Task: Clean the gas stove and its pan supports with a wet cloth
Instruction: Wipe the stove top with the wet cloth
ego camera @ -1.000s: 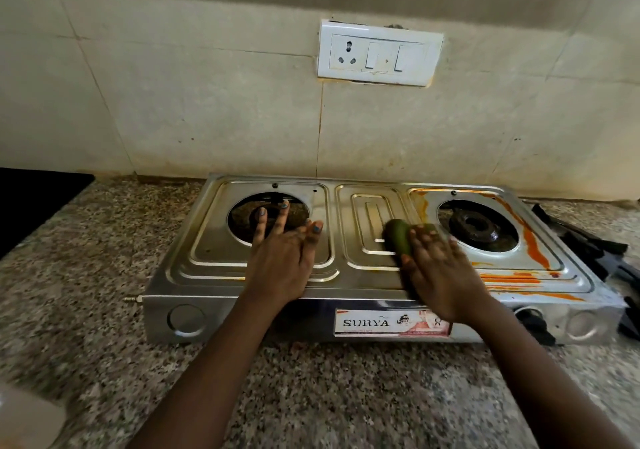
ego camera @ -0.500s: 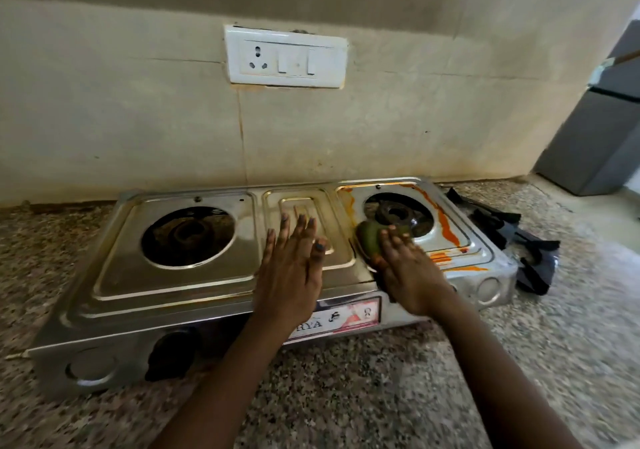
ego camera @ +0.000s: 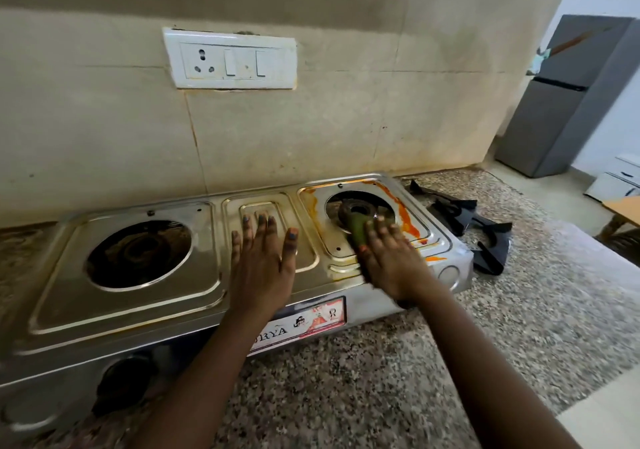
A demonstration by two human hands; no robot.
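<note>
- On the speckled stone counter [ego camera: 363,386], nearest the camera, two bare forearms reach forward to the steel gas stove [ego camera: 114,310], whose long axis runs left to right and slants away toward the right.
- Left hand [ego camera: 263,261] lies flat on the stove's middle panel, fingers straight and spread, holding nothing.
- Right hand [ego camera: 391,261] presses on the green cloth [ego camera: 358,230] with fingers laid over it; how tightly they curl is blurred, so the grip cannot be told.
- That cloth sticks out beyond the fingertips, its long axis pointing up-left toward the right burner [ego camera: 360,211], touching the burner's near edge.
- Orange stains [ego camera: 403,215] streak the tray around this burner, just right of the cloth.
- Left burner [ego camera: 138,253] sits well apart from both hands.
- Black pan supports [ego camera: 464,220] lie on the counter right of the stove.
- Farther back, a white switch plate [ego camera: 230,59] sits on the tiled wall.
</note>
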